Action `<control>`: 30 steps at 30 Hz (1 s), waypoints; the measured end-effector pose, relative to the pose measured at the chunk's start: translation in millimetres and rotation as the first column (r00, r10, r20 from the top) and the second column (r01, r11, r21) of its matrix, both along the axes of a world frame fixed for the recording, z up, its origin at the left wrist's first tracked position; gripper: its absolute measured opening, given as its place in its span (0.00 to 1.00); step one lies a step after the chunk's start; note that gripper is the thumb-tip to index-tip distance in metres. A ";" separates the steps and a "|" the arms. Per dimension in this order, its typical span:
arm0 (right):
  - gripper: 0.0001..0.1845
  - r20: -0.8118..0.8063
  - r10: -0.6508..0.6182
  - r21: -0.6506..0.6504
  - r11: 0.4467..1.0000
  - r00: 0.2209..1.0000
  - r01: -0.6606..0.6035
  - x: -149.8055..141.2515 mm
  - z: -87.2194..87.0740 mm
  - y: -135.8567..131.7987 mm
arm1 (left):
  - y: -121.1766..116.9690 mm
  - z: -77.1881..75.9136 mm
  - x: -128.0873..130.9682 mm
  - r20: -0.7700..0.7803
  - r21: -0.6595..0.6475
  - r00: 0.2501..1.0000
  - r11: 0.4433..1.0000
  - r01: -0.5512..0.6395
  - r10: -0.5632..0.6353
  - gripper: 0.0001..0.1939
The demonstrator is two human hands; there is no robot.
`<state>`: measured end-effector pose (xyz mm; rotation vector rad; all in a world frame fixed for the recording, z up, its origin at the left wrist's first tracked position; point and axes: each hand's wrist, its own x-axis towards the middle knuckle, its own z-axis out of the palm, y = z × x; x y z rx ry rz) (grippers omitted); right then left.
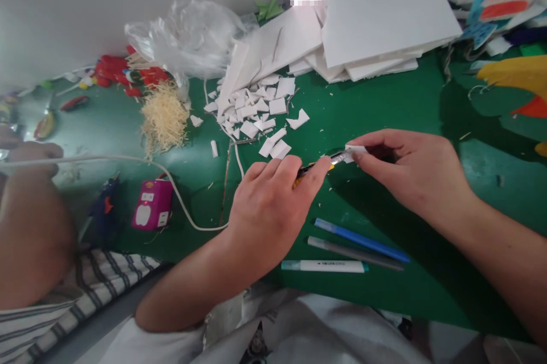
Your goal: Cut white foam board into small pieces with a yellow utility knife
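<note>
My left hand (273, 199) is closed around a yellow and black utility knife (302, 172), its blade pointing right. Between the thumb and fingers of my right hand (410, 164) is a small white foam board piece (354, 153). The blade tip meets the left side of that piece, just above the green table. Several cut white scraps (252, 110) lie in a heap beyond my left hand. Closer to me rest a blue pen (363, 240), a grey pen (354, 253) and a white marker (325, 266).
White boards (388, 11) are stacked at the back, beside a clear plastic bag (192, 33). Pale shredded strands (164, 116) lie to the left. A magenta power socket (152, 204) has a white cable (183, 204) near it. Another person's arm (34, 221) rests at far left.
</note>
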<state>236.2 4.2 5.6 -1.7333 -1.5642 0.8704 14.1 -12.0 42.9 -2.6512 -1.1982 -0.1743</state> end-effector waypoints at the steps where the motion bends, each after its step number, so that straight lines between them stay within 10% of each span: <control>1: 0.06 0.009 0.004 0.005 1.000 1.000 -0.004 -0.2 0.1 -0.3 | -0.2 -0.2 0.0 -0.001 -0.004 1.000 1.000 0.000 0.000 0.20; 11: 0.06 -0.067 -0.037 0.004 0.999 0.997 0.038 0.1 0.8 -3.0 | -2.7 -4.2 2.0 -0.011 -0.177 1.000 0.984 -0.008 0.006 0.25; 20: 0.08 -0.453 -0.188 -0.141 0.980 0.872 0.138 -5.3 0.6 1.3 | -1.1 -3.7 2.0 0.225 -0.251 0.974 0.968 0.023 0.035 0.22; 30: 0.05 -0.255 -0.200 -0.011 0.979 0.946 0.204 -9.4 8.3 -6.8 | 1.1 -8.7 4.2 0.564 -0.531 0.804 0.828 0.177 0.190 0.24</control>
